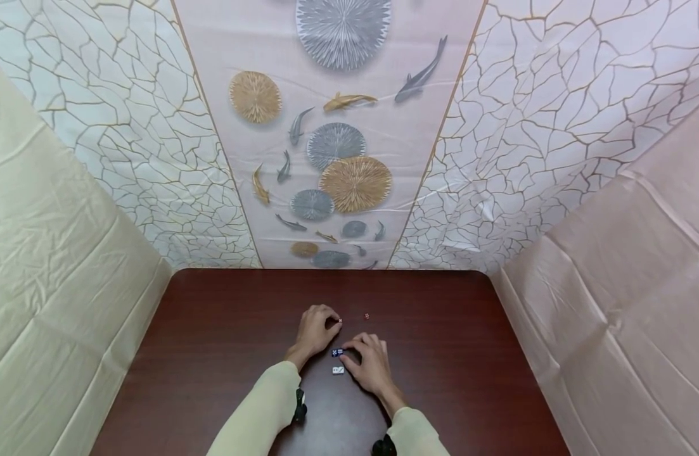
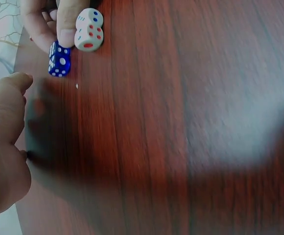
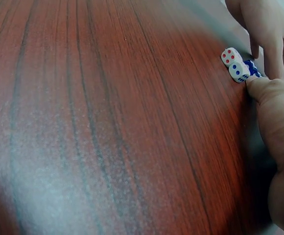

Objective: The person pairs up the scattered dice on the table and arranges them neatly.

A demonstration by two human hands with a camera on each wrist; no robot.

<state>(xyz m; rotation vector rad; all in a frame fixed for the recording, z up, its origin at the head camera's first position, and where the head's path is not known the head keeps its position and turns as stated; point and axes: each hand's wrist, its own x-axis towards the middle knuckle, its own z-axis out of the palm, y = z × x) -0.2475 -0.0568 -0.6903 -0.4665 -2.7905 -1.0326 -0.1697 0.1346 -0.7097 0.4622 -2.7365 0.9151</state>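
Observation:
Between thumb and forefinger, my left hand (image 1: pixel 315 330) pinches a small reddish-and-white die (image 1: pixel 340 321) in the head view. My right hand (image 1: pixel 373 366) sits nearer and to the right, its thumb and forefinger pinching the right one of two blue dice (image 1: pixel 334 353) that lie side by side. White dots show on the blue dice (image 2: pixel 61 62) in the left wrist view. Just nearer than them is a pair of white dice (image 1: pixel 338 370) set against each other. Red and blue dots mark these white dice (image 3: pixel 238 71) in the right wrist view.
Another small reddish die (image 1: pixel 367 316) lies farther back on the dark wooden table (image 1: pixel 224 367), right of my left hand. Patterned cloth (image 1: pixel 343 139) hangs behind the table, and plain pale cloth (image 1: pixel 617 304) flanks it on both sides.

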